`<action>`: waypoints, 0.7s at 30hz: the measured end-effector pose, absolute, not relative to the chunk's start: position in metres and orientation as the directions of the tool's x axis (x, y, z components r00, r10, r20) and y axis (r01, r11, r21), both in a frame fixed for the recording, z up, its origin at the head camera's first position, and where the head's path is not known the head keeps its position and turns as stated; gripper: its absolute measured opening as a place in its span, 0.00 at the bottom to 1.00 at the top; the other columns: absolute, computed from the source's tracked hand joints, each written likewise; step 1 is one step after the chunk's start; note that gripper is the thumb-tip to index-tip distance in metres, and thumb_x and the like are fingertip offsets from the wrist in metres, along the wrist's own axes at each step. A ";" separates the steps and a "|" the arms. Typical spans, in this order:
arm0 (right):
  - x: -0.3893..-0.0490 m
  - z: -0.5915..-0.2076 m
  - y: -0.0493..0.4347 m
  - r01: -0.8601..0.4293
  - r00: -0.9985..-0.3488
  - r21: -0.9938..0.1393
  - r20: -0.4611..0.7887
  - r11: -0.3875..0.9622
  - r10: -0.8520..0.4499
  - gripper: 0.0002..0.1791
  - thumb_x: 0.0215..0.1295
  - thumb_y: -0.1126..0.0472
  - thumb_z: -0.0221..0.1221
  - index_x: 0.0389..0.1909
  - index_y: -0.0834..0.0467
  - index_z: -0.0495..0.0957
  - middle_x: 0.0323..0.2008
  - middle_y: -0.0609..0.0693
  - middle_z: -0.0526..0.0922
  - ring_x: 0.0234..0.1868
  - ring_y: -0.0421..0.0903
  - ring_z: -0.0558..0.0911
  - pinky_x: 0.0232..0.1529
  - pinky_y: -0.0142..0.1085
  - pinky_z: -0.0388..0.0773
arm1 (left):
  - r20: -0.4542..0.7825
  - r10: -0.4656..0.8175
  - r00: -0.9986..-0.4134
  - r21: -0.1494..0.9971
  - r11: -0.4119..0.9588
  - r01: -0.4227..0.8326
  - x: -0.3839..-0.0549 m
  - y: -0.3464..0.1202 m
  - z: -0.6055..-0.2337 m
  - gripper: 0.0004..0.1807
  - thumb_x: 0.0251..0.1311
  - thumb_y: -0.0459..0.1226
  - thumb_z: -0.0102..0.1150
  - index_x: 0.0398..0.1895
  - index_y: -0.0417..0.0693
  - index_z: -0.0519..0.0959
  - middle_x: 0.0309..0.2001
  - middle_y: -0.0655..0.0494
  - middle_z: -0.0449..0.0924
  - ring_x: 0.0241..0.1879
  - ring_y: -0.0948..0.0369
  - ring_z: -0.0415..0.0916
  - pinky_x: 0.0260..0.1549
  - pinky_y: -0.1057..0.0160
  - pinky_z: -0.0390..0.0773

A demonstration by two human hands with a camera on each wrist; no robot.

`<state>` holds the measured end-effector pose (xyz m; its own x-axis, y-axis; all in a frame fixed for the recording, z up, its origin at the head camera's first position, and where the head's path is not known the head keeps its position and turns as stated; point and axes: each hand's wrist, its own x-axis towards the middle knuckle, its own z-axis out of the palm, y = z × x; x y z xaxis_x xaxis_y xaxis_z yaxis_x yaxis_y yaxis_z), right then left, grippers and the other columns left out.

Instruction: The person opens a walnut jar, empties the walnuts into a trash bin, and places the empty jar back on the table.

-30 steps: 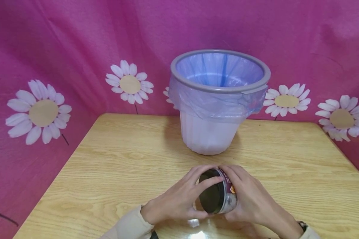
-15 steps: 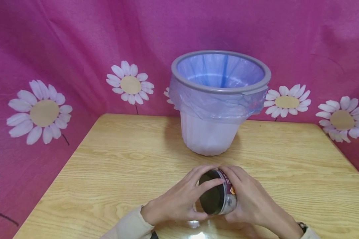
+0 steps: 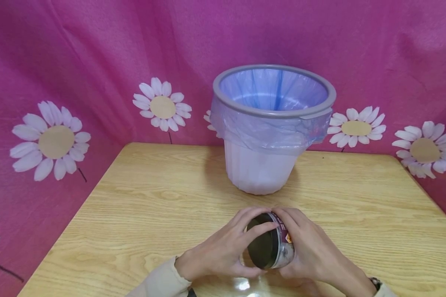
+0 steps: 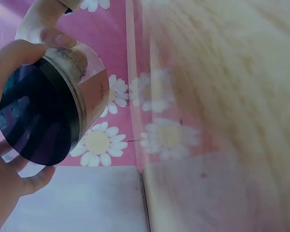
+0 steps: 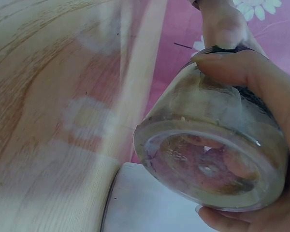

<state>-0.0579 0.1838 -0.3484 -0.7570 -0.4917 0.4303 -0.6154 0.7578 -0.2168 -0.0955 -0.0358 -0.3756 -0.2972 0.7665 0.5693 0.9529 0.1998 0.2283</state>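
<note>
Beige sleeves (image 3: 163,280): entering at the bottom of the head view; little threat from there, probably.
Left hand (image 3: 223,251): wrapped about the dark lid (image 3: 263,249), with one finger laid across the flat face; could slip round the rim if pressed too lightly.
Dark lid: facing left, apparently seated; cannot tell how tightly. If loose, may come away suddenly and leave all the weight to one side.
Right hand (image 3: 313,245): curled round the body of the clear jar (image 3: 285,252), thumb opposite fingers; liable to skid on such a smooth wall, more so if damp.
Clear jar: tipped on its side between both hands, seemingly raised over the wooden table (image 3: 133,214). Could drop or roll if let go unevenly; cannot tell whether glass or plastic, nor whether filled.
Wooden table: flat and glossy; likely too hard to cushion a fall.
Lined bin (image 3: 260,165): upright beyond the hands, apart from them; could be knocked by a sharp forward jerk.
Pink curtain (image 3: 96,41): hanging behind everything; too far back to snag, most likely.
</note>
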 end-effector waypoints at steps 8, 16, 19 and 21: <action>-0.057 -0.349 0.184 -0.614 -0.756 -0.214 0.434 0.760 -0.489 0.60 0.10 0.51 0.77 0.59 0.64 0.69 0.52 0.54 0.75 0.50 0.48 0.77 0.45 0.46 0.80 | 0.554 0.781 -0.288 0.222 0.195 0.955 -0.095 -0.037 -0.376 0.51 0.42 0.47 0.72 0.71 0.51 0.56 0.70 0.45 0.50 0.69 0.55 0.51 0.67 0.64 0.57; -0.058 -0.349 0.184 -0.604 -0.769 -0.228 0.418 0.763 -0.484 0.61 0.09 0.50 0.77 0.59 0.63 0.69 0.52 0.53 0.75 0.51 0.47 0.76 0.46 0.45 0.80 | 0.559 0.775 -0.293 0.224 0.199 0.954 -0.095 -0.037 -0.377 0.52 0.42 0.47 0.72 0.71 0.51 0.55 0.70 0.45 0.51 0.69 0.54 0.51 0.66 0.63 0.58; -0.058 -0.349 0.184 -0.597 -0.777 -0.235 0.407 0.767 -0.481 0.60 0.09 0.49 0.78 0.59 0.62 0.70 0.52 0.52 0.75 0.51 0.47 0.76 0.46 0.45 0.80 | 0.556 0.777 -0.295 0.224 0.201 0.954 -0.095 -0.037 -0.377 0.51 0.42 0.47 0.72 0.70 0.52 0.55 0.69 0.45 0.51 0.69 0.54 0.50 0.67 0.63 0.58; -0.058 -0.349 0.183 -0.596 -0.779 -0.236 0.402 0.768 -0.481 0.60 0.10 0.47 0.78 0.59 0.61 0.70 0.52 0.52 0.75 0.51 0.46 0.76 0.46 0.45 0.80 | 0.556 0.776 -0.298 0.223 0.206 0.953 -0.095 -0.037 -0.377 0.51 0.41 0.47 0.73 0.70 0.52 0.56 0.69 0.45 0.51 0.69 0.55 0.50 0.66 0.64 0.58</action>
<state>-0.0580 0.1833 -0.3487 -0.7790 -0.4808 0.4025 -0.5957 0.7677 -0.2359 -0.0951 -0.0367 -0.3767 -0.2982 0.7761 0.5557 0.9527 0.2061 0.2235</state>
